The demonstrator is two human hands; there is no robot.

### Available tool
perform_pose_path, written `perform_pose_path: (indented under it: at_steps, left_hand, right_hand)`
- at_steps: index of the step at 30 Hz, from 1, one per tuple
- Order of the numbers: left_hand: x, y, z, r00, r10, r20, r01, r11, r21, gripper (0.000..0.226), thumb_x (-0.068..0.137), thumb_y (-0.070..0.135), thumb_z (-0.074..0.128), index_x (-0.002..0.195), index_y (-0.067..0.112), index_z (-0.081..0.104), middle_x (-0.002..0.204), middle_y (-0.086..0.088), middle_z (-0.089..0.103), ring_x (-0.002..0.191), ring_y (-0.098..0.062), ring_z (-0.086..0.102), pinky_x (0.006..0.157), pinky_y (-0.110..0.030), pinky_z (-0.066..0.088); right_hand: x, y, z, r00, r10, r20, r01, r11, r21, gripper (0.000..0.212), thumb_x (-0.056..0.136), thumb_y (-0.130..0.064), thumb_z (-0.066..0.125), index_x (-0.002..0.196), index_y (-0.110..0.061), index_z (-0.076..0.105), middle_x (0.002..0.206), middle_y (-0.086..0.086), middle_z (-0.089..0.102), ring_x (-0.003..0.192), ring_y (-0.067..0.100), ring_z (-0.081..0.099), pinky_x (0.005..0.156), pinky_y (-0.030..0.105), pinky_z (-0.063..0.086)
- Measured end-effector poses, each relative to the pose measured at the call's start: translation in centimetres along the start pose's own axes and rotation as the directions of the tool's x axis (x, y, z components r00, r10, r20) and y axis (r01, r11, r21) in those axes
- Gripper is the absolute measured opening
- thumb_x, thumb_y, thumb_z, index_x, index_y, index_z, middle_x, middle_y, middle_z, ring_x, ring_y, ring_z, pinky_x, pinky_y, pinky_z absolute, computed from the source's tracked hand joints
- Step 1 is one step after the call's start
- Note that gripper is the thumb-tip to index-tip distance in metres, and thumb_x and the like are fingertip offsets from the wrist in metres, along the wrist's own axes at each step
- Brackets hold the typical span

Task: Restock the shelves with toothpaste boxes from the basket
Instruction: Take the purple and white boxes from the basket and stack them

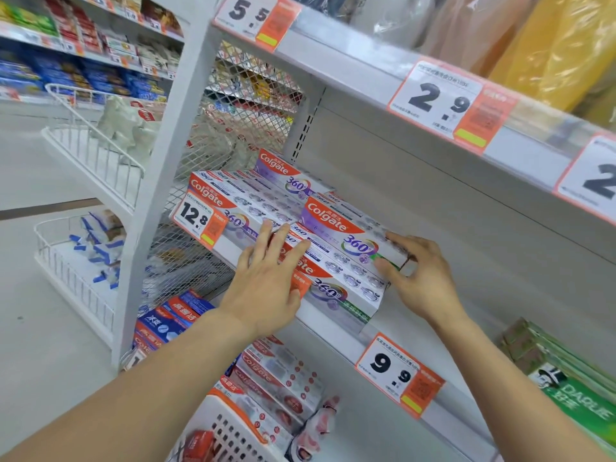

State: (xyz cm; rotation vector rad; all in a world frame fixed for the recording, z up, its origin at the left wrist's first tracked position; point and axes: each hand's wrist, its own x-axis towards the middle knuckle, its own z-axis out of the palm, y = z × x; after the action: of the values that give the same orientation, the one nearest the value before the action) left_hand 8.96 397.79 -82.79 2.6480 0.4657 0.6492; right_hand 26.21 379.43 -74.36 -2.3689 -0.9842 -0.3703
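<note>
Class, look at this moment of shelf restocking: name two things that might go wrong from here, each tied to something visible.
1. The front toothpaste box overhangs the shelf edge; a nudge from the left hand might tip it off.
2. The right hand pinches only the end of the top box, so it may skew or slide on the stack.

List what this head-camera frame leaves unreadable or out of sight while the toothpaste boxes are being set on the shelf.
- Basket, head view: cut off by the bottom edge, so how many boxes remain is unknown.
- Front Colgate box: its left end is hidden under the left hand.
- Top Colgate box: its right end is covered by the right hand.
- 9.9 price tag: small print too blurred to read.
- Far aisle shelves: products blurred.
</note>
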Motion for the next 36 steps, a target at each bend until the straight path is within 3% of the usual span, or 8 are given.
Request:
perform_pose_path:
  at_steps: [4, 6, 8, 14, 21, 32, 34, 36]
  left_hand:
    - [-0.1, 0.1, 0.0, 1.000, -0.002, 0.006, 0.002, 1.000, 0.001, 0.079, 0.094, 0.037, 0.051, 0.158, 0.033, 0.005, 0.166, 0.001, -0.017, 0.150, -0.024, -0.029, 0.122, -0.050, 0.008]
    - [-0.1, 0.1, 0.0, 1.000, -0.002, 0.004, 0.002, 1.000, 0.001, 0.080, 0.094, 0.037, 0.051, 0.158, 0.033, 0.004, 0.166, 0.001, -0.018, 0.149, -0.024, -0.029, 0.122, -0.050, 0.008]
    - [-0.2, 0.2, 0.1, 1.000, -0.002, 0.000, 0.002, 1.000, -0.005, 0.080, 0.094, 0.036, 0.052, 0.158, 0.033, 0.004, 0.166, 0.001, -0.018, 0.149, -0.024, -0.029, 0.122, -0.050, 0.009]
    - [-0.3, 0.3, 0.1, 1.000, -0.005, -0.012, 0.005, 1.000, -0.009, 0.079, 0.093, 0.036, 0.052, 0.158, 0.032, 0.006, 0.166, -0.001, -0.014, 0.150, -0.025, -0.028, 0.121, -0.050, 0.010]
    - [-0.4, 0.5, 0.1, 1.000, -0.007, -0.001, 0.007, 1.000, 0.012, 0.081, 0.094, 0.036, 0.050, 0.159, 0.031, 0.002, 0.166, -0.002, -0.018, 0.149, -0.026, -0.031, 0.122, -0.050, 0.007]
    - [-0.3, 0.4, -0.5, 0.999, -0.001, 0.039, 0.001, 1.000, 0.006, 0.084, 0.094, 0.036, 0.052, 0.159, 0.032, -0.001, 0.166, -0.003, -0.020, 0.149, -0.025, -0.030, 0.123, -0.050, 0.002]
    - [-0.4, 0.5, -0.8, 1.000, 0.007, 0.008, -0.007, 0.999, -0.042, 0.082, 0.095, 0.034, 0.053, 0.159, 0.030, 0.002, 0.166, -0.007, -0.017, 0.152, -0.025, -0.023, 0.123, -0.049, 0.003]
    - [-0.7, 0.7, -1.3, 0.993, 0.034, -0.115, -0.047, 0.992, -0.117, 0.074, 0.094, 0.030, 0.058, 0.157, 0.022, 0.020, 0.165, -0.013, 0.005, 0.153, -0.030, 0.001, 0.123, -0.051, 0.015]
  right_hand:
    - [-0.2, -0.3, 0.6, 0.999, 0.029, -0.037, -0.027, 0.999, 0.037, 0.051, 0.086, -0.032, 0.077, 0.134, -0.031, 0.062, 0.136, 0.006, 0.052, 0.115, -0.004, 0.040, 0.095, -0.005, 0.022]
    - [-0.5, -0.9, 1.1, 0.996, 0.081, -0.046, -0.078, 0.995, 0.056, 0.053, 0.089, -0.030, 0.074, 0.139, -0.029, 0.058, 0.148, 0.012, 0.046, 0.138, 0.014, 0.039, 0.110, 0.018, 0.029]
    - [-0.7, -1.6, 1.5, 0.988, 0.146, -0.042, -0.143, 0.988, 0.058, 0.054, 0.093, -0.028, 0.070, 0.144, -0.027, 0.053, 0.160, 0.015, 0.032, 0.148, 0.025, 0.030, 0.115, 0.026, 0.025]
    - [-0.8, -2.3, 1.8, 0.975, 0.211, -0.070, -0.208, 0.977, 0.044, 0.056, 0.093, -0.028, 0.070, 0.146, -0.023, 0.051, 0.162, 0.016, 0.026, 0.146, 0.029, 0.034, 0.114, 0.024, 0.025]
    - [-0.5, -3.6, 1.6, 0.955, 0.296, -0.020, -0.293, 0.951, 0.100, 0.057, 0.097, -0.019, 0.063, 0.151, -0.020, 0.043, 0.166, 0.010, 0.016, 0.152, 0.028, 0.017, 0.116, 0.028, 0.021]
    - [-1.1, -3.6, 1.6, 0.957, 0.287, -0.032, -0.280, 0.950, 0.139, 0.060, 0.093, -0.022, 0.069, 0.149, -0.022, 0.046, 0.165, 0.009, 0.020, 0.149, 0.029, 0.027, 0.116, 0.030, 0.026]
    - [-1.7, -3.9, 0.8, 0.959, 0.280, -0.041, -0.273, 0.954, 0.124, 0.067, 0.090, -0.027, 0.073, 0.150, -0.023, 0.044, 0.164, 0.013, 0.022, 0.150, 0.028, 0.025, 0.117, 0.032, 0.025]
    - [-2.8, -4.6, -0.1, 0.967, 0.188, -0.171, -0.165, 0.976, 0.139, 0.067, 0.085, -0.027, 0.078, 0.145, -0.021, 0.049, 0.152, 0.016, 0.037, 0.144, 0.028, 0.035, 0.118, 0.038, 0.032]
